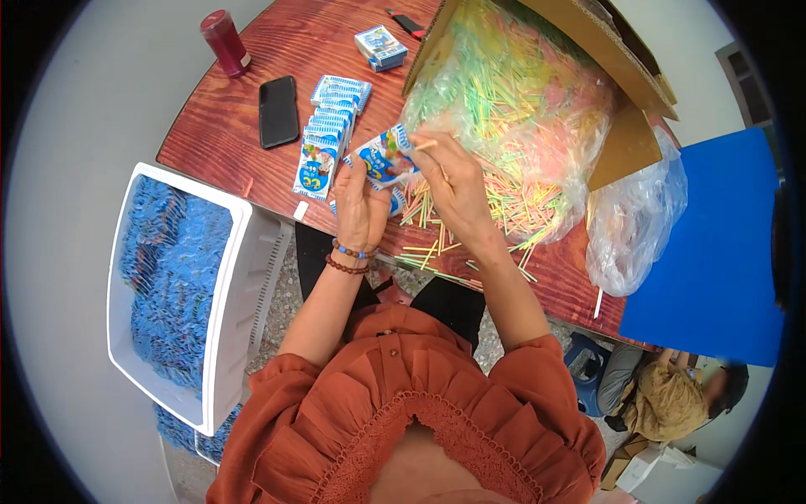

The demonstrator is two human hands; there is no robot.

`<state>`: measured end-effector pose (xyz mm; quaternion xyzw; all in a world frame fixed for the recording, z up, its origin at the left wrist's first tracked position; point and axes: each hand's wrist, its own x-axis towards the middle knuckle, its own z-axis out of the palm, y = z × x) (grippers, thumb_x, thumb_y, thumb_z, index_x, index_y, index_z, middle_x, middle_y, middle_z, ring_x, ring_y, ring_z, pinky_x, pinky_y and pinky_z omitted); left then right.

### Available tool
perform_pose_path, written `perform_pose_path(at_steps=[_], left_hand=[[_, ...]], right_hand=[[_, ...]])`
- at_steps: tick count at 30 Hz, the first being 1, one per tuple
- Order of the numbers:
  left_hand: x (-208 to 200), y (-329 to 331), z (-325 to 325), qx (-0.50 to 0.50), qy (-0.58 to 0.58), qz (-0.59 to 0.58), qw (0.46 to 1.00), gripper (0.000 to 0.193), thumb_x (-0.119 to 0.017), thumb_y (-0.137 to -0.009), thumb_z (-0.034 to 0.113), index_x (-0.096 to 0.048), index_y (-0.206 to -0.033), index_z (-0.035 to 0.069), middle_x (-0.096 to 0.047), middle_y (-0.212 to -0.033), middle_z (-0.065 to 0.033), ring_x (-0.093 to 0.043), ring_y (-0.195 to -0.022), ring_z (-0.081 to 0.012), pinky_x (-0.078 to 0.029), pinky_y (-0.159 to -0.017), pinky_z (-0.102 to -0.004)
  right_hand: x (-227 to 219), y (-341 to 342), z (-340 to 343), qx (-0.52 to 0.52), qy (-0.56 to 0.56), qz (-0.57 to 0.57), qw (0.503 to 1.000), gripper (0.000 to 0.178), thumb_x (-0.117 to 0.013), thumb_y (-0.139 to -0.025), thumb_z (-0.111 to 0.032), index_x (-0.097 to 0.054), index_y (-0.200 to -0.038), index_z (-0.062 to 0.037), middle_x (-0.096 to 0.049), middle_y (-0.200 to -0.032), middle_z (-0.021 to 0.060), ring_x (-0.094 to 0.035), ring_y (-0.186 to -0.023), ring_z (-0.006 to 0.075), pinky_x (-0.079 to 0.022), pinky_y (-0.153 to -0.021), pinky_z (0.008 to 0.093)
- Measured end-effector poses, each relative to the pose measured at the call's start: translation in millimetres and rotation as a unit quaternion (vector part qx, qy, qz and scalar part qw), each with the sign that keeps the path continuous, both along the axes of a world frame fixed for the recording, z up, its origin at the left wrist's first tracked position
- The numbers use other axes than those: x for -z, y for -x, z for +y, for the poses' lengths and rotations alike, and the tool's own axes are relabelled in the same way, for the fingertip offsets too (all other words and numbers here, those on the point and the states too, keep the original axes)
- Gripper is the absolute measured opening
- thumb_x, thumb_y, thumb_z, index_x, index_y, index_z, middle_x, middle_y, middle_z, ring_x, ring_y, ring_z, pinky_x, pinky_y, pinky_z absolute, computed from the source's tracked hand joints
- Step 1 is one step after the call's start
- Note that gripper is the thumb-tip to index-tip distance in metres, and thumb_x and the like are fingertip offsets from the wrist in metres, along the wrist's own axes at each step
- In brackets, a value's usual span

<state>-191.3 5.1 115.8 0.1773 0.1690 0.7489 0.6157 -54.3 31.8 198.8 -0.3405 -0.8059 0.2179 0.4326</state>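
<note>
My left hand (363, 206) grips a small blue-and-white printed packet (386, 160), thumb on its face, tilted above the table. Partly hidden behind that hand is another blue-and-white packet (393, 202). My right hand (457, 185) is closed at the packet's upper right end, and a short pale stick (426, 144) shows between thumb and fingers. Left of my hands, an overlapping row of similar packets (317, 164) lies on the table. Pastel green, yellow and pink thin sticks (520, 197) spill out beside my right hand.
A cardboard box (630, 155) holds a clear bag of these sticks. A phone (278, 112), red jar (225, 44), packet stack (381, 47) and cutter (407, 23) lie farther back. A white bin (239, 277) of blue pieces stands left; a seated person (672, 395) is lower right.
</note>
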Motion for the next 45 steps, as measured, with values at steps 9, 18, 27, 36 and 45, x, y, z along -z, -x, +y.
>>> perform_pose_path(at_steps=[9,18,27,36,45], left_hand=[[0,24,-2,-0.021,0.026,-0.095,0.995,0.029,-0.048,-0.101,0.023,-0.056,-0.117,0.001,-0.064,-0.115,-0.0126,-0.063,-0.105,-0.0244,-0.050,-0.095,-0.0425],[10,88,-3,-0.039,0.017,-0.108,0.993,0.030,-0.049,-0.100,0.026,-0.054,-0.119,0.003,-0.063,-0.115,-0.0119,-0.063,-0.103,-0.0242,-0.051,-0.094,-0.0454],[51,151,-21,-0.157,0.120,0.066,0.978,0.022,-0.060,-0.092,0.002,-0.059,-0.114,0.000,-0.067,-0.107,-0.0070,-0.065,-0.092,-0.0107,-0.053,-0.081,-0.0250],[61,176,-19,-0.120,0.110,0.029,0.986,0.021,-0.055,-0.095,0.005,-0.057,-0.115,0.000,-0.065,-0.112,-0.0094,-0.064,-0.099,-0.0168,-0.051,-0.091,-0.0342],[67,193,-16,-0.116,0.112,0.047,0.986,0.019,-0.059,-0.092,0.000,-0.057,-0.111,-0.002,-0.066,-0.106,-0.0109,-0.065,-0.094,-0.0156,-0.055,-0.084,-0.0303]], right_hand=[[1,29,6,0.020,-0.153,-0.062,0.986,0.024,-0.061,-0.087,-0.002,-0.064,-0.110,-0.0035,-0.065,-0.104,0.0122,-0.062,-0.103,0.0251,-0.044,-0.092,0.0357],[19,102,16,0.080,0.080,0.042,0.993,0.021,-0.066,-0.086,-0.008,-0.063,-0.105,0.0002,-0.068,-0.099,0.0080,-0.061,-0.102,0.0179,-0.046,-0.087,0.0310],[53,167,37,-0.103,0.328,0.071,0.936,0.012,-0.062,-0.090,-0.006,-0.064,-0.094,0.0046,-0.069,-0.082,0.0085,-0.066,-0.080,0.0117,-0.051,-0.065,0.0233],[78,193,47,-0.154,0.370,0.033,0.915,0.022,-0.064,-0.089,-0.006,-0.062,-0.108,0.0040,-0.068,-0.092,0.0071,-0.064,-0.081,0.0106,-0.051,-0.071,0.0244],[76,205,51,-0.166,0.394,0.047,0.903,0.023,-0.071,-0.084,-0.009,-0.065,-0.103,0.0024,-0.066,-0.087,0.0034,-0.060,-0.078,0.0077,-0.049,-0.068,0.0240]])
